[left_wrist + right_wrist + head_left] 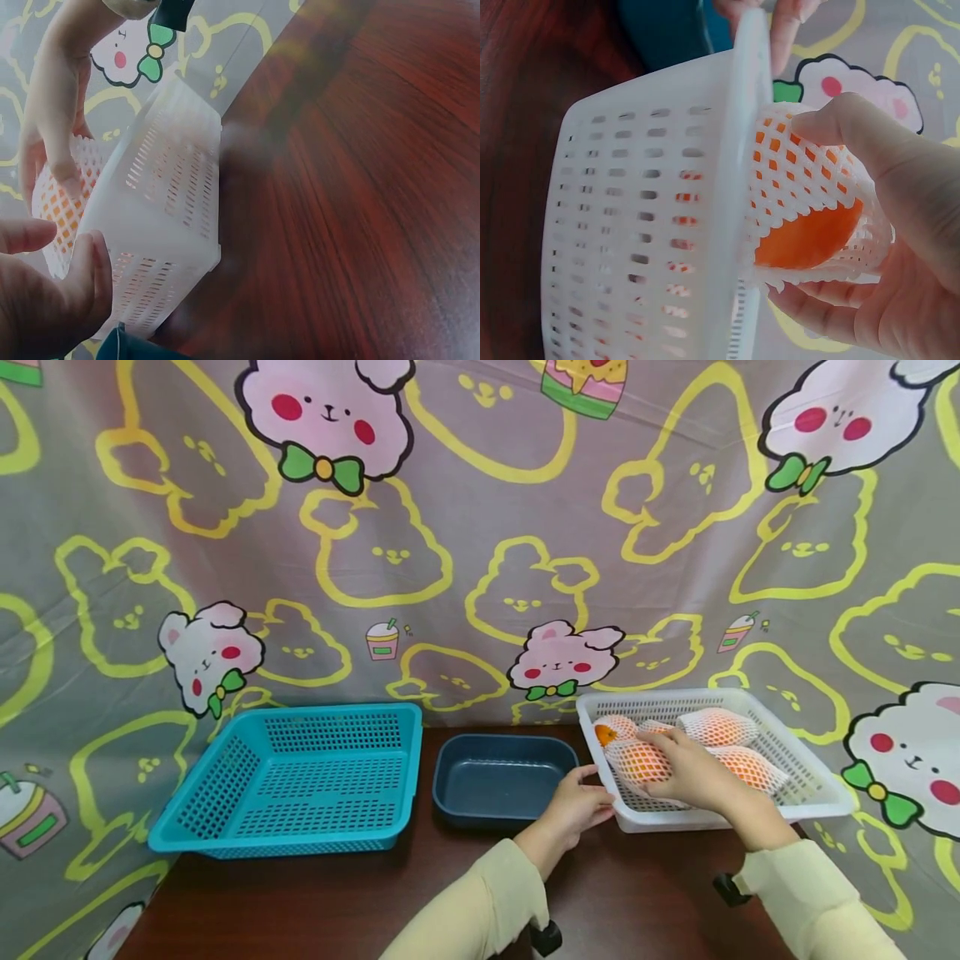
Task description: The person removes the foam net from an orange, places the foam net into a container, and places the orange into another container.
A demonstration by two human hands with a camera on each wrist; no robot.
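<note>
A white plastic basket (813, 768) at the right holds several oranges in white foam nets. My right hand (693, 772) grips one netted orange (637, 764) at the basket's front left. In the right wrist view, that orange (810, 236) shows bare peel below the net edge, with the thumb on one side and the fingers on the other. My left hand (572, 806) holds the basket's left rim near the front corner. From the left wrist view, its fingers (96, 274) lie against the basket wall (154, 217). Another orange (606, 735) lies behind the gripped one.
A dark blue oblong bin (506, 822) stands left of the white basket. Farther left is a turquoise perforated basket (322, 843). All three stand on a dark red-brown table (300, 910), against a patterned cloth (450, 552).
</note>
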